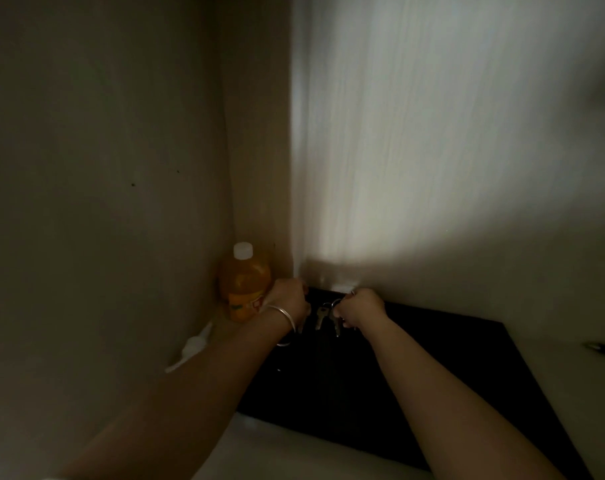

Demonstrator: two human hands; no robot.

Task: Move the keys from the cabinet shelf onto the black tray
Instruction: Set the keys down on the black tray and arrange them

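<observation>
Head camera looks forward and down, seemingly close, into a dim cabinet corner.

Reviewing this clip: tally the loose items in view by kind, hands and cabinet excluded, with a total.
Key bunch: 1, held by the right hand over the tray
Black tray: 1
Orange bottle: 1
Bracelet: 1, on the wrist of the left hand
White object: 1, too blurred to name
Pen: 1
Total: 6

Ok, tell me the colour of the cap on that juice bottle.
White cap, on the orange bottle; the head view, the only one, shows it clearly.
</observation>
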